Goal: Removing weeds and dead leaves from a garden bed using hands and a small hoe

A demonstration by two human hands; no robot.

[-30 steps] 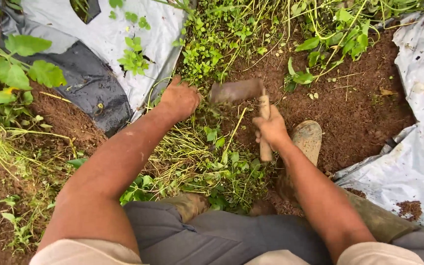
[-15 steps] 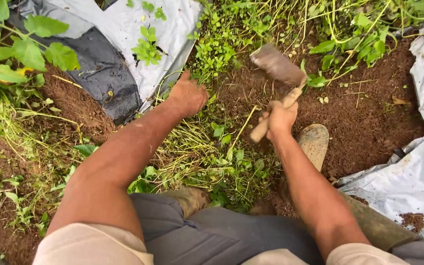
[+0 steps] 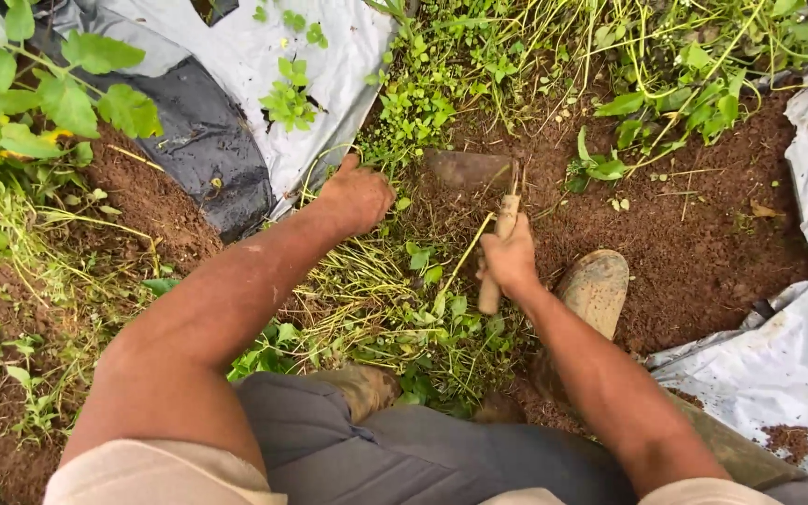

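My right hand (image 3: 507, 260) clamps one hoe (image 3: 479, 182); my left hand (image 3: 357, 194) grips weeds (image 3: 395, 122) between two silver plastic sheets (image 3: 320, 65).

Bare soil (image 3: 703, 224) right of hoe (image 3: 469, 170); weeds (image 3: 404, 103) left.

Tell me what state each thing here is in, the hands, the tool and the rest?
Left hand: closed on a clump of weeds, down at the soil.
Right hand: gripping the wooden handle of the hoe.
Hoe: blade down on the soil, caked with dirt.
Pulled weeds: lying loose in a heap before the knees.
Plastic sheet: crumpled, soiled, edge lifted.
Boot: muddy, planted on bare soil.
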